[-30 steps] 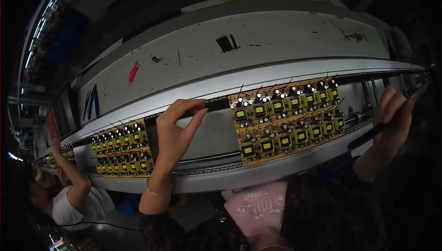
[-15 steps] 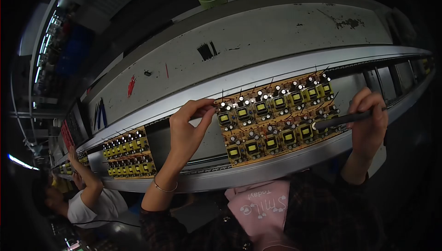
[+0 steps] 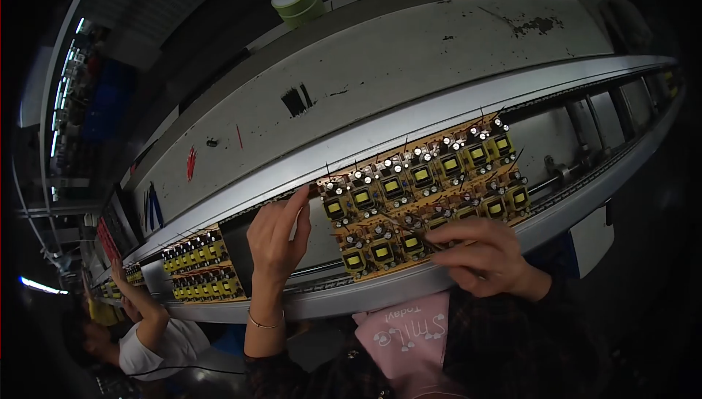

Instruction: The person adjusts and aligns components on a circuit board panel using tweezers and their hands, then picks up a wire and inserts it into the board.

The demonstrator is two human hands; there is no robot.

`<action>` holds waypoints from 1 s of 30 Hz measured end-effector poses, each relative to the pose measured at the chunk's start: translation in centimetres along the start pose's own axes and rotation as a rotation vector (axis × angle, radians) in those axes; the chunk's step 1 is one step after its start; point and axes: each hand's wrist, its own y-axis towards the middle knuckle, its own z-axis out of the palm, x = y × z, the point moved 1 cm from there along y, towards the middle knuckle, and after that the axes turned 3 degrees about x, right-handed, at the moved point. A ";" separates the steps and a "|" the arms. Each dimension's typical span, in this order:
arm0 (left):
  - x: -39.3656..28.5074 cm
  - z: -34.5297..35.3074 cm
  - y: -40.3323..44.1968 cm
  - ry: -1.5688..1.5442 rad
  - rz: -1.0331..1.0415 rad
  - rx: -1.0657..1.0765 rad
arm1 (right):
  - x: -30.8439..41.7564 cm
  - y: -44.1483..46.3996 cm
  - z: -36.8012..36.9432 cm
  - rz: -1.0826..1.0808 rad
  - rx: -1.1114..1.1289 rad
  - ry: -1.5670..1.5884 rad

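One head-worn camera looks forward and down from close above the conveyor (image 3: 351, 155).

Smooth metal rail (image 3: 453, 104), rough-worn matt counter (image 3: 380, 59)
Matt cloth shirt (image 3: 409, 326) at bottom centre; shiny metal-topped parts (image 3: 417, 152) on the circuit board (image 3: 431, 200) at centre.

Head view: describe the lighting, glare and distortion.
In the head view, corners sink to near black; the long rail looks bowed, likely by a wide lens; the lamp at far left glares white; bright glints dot the central circuit board.
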 end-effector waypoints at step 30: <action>2.1 -1.0 -1.3 -0.272 -0.295 -0.114 | 0.5 1.7 3.5 0.158 0.006 -0.183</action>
